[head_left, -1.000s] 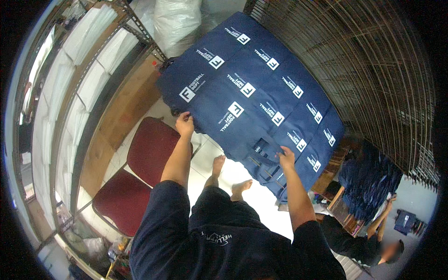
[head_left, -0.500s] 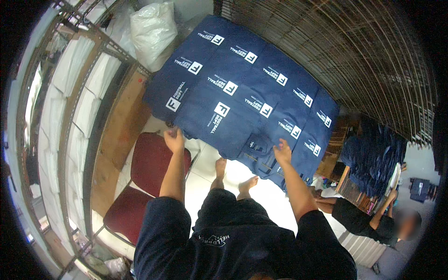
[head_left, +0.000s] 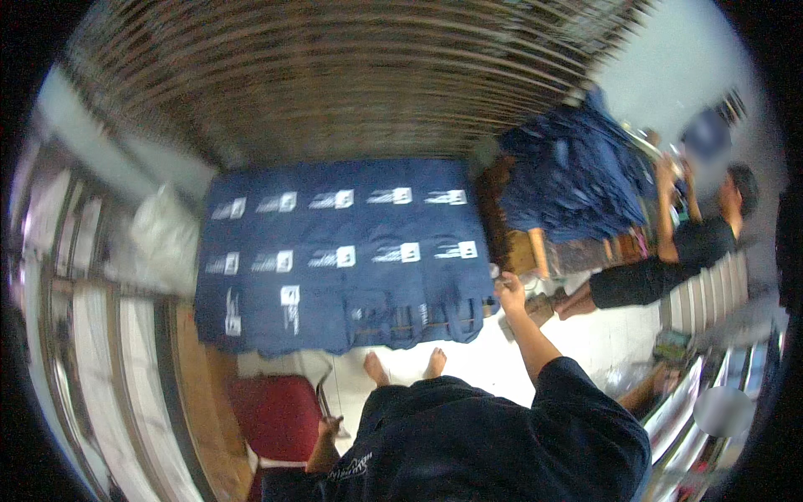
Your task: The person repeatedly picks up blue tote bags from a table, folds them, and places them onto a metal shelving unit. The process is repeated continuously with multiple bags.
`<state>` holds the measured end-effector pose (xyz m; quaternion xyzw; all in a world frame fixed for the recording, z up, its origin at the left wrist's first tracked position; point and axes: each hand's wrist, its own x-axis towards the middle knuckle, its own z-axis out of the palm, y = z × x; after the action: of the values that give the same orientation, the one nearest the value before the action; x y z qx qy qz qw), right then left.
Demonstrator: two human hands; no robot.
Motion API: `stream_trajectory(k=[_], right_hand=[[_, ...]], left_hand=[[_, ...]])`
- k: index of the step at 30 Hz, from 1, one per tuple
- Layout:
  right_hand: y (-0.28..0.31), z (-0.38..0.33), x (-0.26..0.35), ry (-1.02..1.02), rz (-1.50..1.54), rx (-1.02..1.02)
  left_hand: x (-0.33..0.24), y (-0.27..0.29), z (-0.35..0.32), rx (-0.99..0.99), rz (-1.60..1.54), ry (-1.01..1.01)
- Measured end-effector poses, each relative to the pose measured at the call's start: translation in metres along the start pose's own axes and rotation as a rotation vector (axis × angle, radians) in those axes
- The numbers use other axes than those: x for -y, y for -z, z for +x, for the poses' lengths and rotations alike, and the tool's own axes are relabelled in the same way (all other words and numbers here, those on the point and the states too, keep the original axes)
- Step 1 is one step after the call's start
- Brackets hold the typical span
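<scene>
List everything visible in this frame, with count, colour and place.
Navy blue fabric bags with white printed patches: many, overlapping rows, on the table ahead.
Heap of navy fabric: one, upper right.
White sack: one, left of the table.
Red padded chair: one, lower left.
Co-worker in dark top: one, seated right.
Bare feet: two, on the white floor.
Right hand: at the table's right corner, grip unclear.
Left hand: low, beside the chair, grip unclear.
</scene>
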<state>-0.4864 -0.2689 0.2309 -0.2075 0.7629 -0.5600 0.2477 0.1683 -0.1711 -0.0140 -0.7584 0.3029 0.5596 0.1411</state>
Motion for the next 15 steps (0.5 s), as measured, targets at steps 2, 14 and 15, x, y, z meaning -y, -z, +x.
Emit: stream_trajectory(k=[2, 14, 15], right_hand=[[0.025, 0.015, 0.049, -0.178, 0.320, -0.172], [0.237, 0.148, 0.127, 0.119, 0.759, -0.651], [0.255, 0.164, 0.127, 0.095, 0.833, -0.631]], left_hand=[[-0.035, 0.008, -0.010, -0.186, -0.055, -0.205], [-0.359, -0.032, -0.334, 0.338, -0.094, -1.031], [-0.372, -0.046, -0.383, 0.519, 0.018, -1.104]])
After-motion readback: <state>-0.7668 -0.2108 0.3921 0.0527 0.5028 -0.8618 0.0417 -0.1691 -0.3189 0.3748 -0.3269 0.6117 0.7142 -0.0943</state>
